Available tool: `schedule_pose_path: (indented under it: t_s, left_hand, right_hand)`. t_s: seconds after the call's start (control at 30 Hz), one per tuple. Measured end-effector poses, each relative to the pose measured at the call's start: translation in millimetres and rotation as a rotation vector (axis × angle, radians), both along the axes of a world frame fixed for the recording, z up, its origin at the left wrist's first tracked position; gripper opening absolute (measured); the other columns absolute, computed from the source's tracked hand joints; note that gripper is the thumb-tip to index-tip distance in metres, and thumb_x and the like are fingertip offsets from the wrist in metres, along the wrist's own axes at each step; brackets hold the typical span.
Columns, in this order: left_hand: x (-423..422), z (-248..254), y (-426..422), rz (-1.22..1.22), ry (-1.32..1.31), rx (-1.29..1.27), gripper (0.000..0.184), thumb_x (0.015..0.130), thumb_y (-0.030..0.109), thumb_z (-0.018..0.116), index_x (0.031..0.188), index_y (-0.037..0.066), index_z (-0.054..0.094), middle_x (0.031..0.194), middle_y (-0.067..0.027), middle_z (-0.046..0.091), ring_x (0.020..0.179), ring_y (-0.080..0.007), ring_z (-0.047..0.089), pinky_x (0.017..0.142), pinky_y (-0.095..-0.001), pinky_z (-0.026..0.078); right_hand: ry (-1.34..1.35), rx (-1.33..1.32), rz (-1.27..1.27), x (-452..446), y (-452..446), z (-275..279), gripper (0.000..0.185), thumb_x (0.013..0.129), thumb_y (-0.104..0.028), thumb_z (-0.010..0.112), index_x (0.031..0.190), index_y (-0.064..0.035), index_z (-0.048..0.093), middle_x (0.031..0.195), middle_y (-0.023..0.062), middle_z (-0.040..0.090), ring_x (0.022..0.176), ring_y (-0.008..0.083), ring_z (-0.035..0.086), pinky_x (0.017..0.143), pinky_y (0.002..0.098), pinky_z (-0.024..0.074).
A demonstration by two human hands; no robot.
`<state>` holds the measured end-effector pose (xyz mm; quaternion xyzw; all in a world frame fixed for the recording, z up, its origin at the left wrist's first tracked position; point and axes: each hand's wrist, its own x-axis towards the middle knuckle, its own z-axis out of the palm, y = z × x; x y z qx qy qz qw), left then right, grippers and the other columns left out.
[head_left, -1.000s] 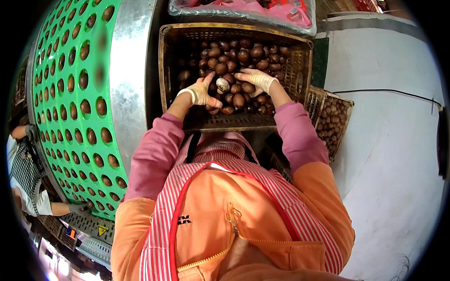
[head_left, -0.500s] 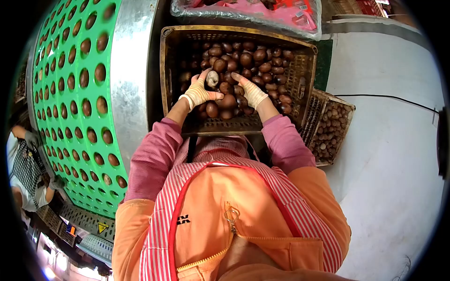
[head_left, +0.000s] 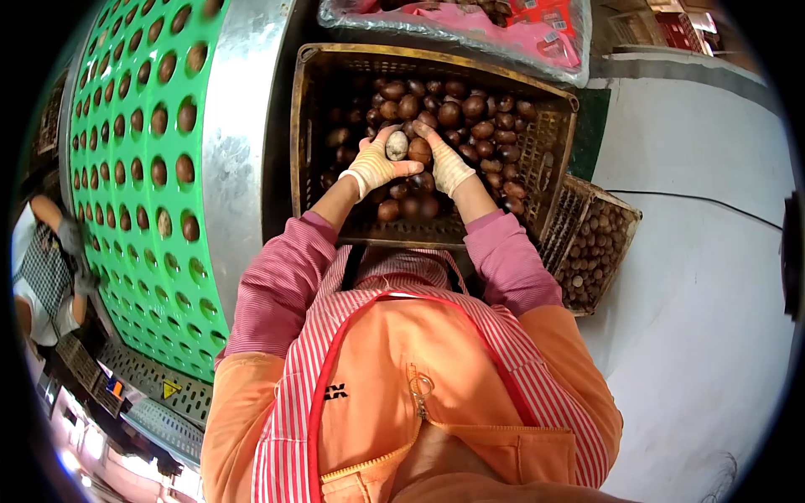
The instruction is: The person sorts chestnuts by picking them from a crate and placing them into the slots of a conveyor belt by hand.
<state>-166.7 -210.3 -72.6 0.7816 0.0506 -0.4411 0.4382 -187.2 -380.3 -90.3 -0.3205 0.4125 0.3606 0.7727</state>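
Observation:
A yellowed plastic crate [head_left: 436, 59] in front of me holds many dark brown eggs [head_left: 474, 105]. My left hand [head_left: 376, 166], in a cream fingerless glove, curls around a pale, mottled egg [head_left: 397, 145], with its thumb pointing right beneath it. Gloved the same way, my right hand [head_left: 449, 163] cups a brown egg [head_left: 419, 151] from the right, right beside the pale one. Both hands are low over the heap, and their palm sides are partly hidden. More brown eggs [head_left: 390, 210] lie just below the hands, slightly blurred.
To the left stands a green panel [head_left: 151, 243] with rows of egg-filled holes, edged by a metal strip [head_left: 239, 151]. A second crate of eggs [head_left: 591, 251] sits lower right. A plastic-lined tray [head_left: 453, 29] is behind. At far left works another person with gloved hands [head_left: 80, 251].
My hands have come closer together around the pale egg and a brown egg. On the green panel, the egg rows have shifted upward, with unfilled holes now showing lower down.

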Motion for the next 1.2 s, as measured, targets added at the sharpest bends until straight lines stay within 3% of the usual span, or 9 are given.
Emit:
schedule_pose_path:
  t_s: [0.1,0.2,0.3,0.43,0.57,0.87,1.03,1.13,1.2]
  left_hand:
    - [0,5,-5,0.022,-0.149,0.015,0.107,0.055,0.052,0.089,0.144,0.019,0.041,0.136,-0.0260,0.039,0.123,-0.0390,0.046,0.104,-0.0434,0.042]
    - [4,18,-9,0.033,-0.244,-0.051,0.103,0.054,0.051,0.089,0.141,0.018,0.045,0.132,-0.0273,0.042,0.118,-0.0379,0.049,0.103,-0.0417,0.043]
    - [9,22,-13,0.001,-0.422,-0.043,0.100,0.054,0.055,0.087,0.138,0.017,0.050,0.124,-0.0295,0.048,0.119,-0.0423,0.046,0.105,-0.0428,0.039]
    - [15,62,-13,0.052,-0.353,-0.110,0.099,0.053,0.049,0.089,0.138,0.017,0.050,0.132,-0.0258,0.040,0.117,-0.0439,0.048,0.101,-0.0435,0.043]
    - [14,110,19,0.093,-0.378,-0.192,0.096,0.054,0.045,0.088,0.138,0.020,0.051,0.132,-0.0250,0.039,0.118,-0.0441,0.048,0.102,-0.0429,0.043]
    - [-59,168,229,0.566,-0.871,-0.094,0.086,0.057,0.045,0.084,0.131,0.012,0.054,0.128,-0.0214,0.043,0.119,-0.0380,0.047,0.105,-0.0413,0.040]
    - [-145,113,340,0.893,-0.798,0.047,0.068,0.067,0.038,0.082,0.120,0.005,0.058,0.129,-0.0163,0.045,0.117,-0.0331,0.049,0.102,-0.0413,0.042]
    - [-180,100,371,0.842,-0.771,0.037,0.055,0.070,0.036,0.082,0.111,0.006,0.062,0.131,-0.0162,0.045,0.117,-0.0323,0.051,0.099,-0.0410,0.044]
    - [-190,81,391,0.819,-0.796,0.099,0.051,0.068,0.032,0.083,0.108,0.007,0.063,0.136,-0.0176,0.043,0.120,-0.0329,0.050,0.101,-0.0401,0.044]
  right_hand:
    - [-0.043,-0.021,-0.063,1,1,25,0.055,0.078,-0.052,0.073,0.118,-0.0139,0.064,0.111,0.0040,0.066,0.103,0.0200,0.060,0.087,0.0348,0.0504]
    - [-0.185,-0.111,0.012,2,-9,27,0.061,0.081,-0.061,0.064,0.118,-0.0124,0.063,0.115,0.0064,0.066,0.101,0.0207,0.064,0.084,0.0373,0.0549]
    - [-0.256,0.058,-0.085,10,-15,25,0.054,0.084,-0.054,0.064,0.123,-0.0173,0.059,0.116,0.0036,0.064,0.101,0.0212,0.062,0.088,0.0337,0.0507]
    - [-0.150,-0.085,-0.081,17,-4,81,0.061,0.081,-0.062,0.063,0.127,-0.0225,0.056,0.125,0.0019,0.059,0.115,0.0226,0.055,0.095,0.0467,0.0462]
    - [-0.287,-0.120,0.021,23,17,110,0.064,0.080,-0.065,0.060,0.126,-0.0200,0.057,0.123,0.0030,0.061,0.113,0.0240,0.057,0.094,0.0460,0.0464]
    - [-0.711,0.165,0.448,36,250,182,0.048,0.088,-0.053,0.059,0.119,-0.0166,0.059,0.112,0.0015,0.062,0.098,0.0176,0.062,0.076,0.0350,0.0546]
    - [-0.656,0.139,0.849,0,376,158,0.040,0.089,-0.041,0.065,0.117,-0.0128,0.060,0.101,0.0023,0.065,0.083,0.0134,0.061,0.068,0.0272,0.0504]
    - [-0.824,0.103,0.655,-25,432,141,0.042,0.077,-0.021,0.081,0.111,-0.0069,0.062,0.091,0.0000,0.061,0.074,0.0110,0.056,0.063,0.0269,0.0471]
    - [-0.931,-0.064,0.745,-7,447,123,0.041,0.078,-0.026,0.080,0.111,-0.0092,0.062,0.093,-0.0004,0.061,0.076,0.0113,0.057,0.060,0.0276,0.0482]
